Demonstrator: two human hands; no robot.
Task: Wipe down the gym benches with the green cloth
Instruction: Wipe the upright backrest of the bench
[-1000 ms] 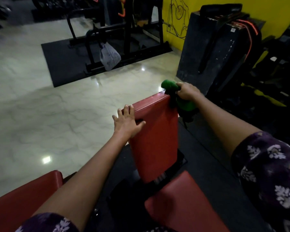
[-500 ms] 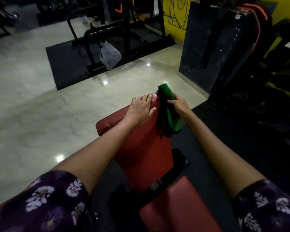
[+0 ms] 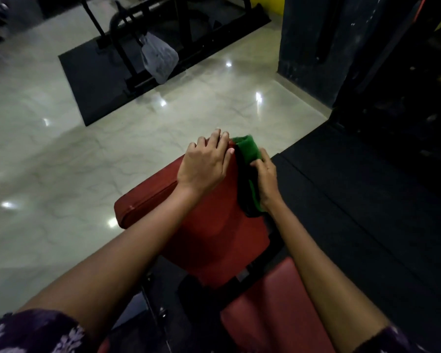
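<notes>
The right hand point(image 3: 266, 179) had slid the gripped green cloth point(image 3: 250, 151) down the backrest point(image 3: 214, 225) edge; left hand point(image 3: 205, 165) lay flat, bracing — wiping progressed.

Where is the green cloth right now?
In the head view, the green cloth hangs over the right edge of the red bench pad, held by the right hand, beside the left hand.

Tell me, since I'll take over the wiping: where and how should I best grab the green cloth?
Probably grip the green cloth at its bunched upper end, coming from the right of the red backrest pad. The cloth drapes down the pad's right edge, where the right hand presses it. The left hand lies flat across the pad's top, blocking that side.
</notes>
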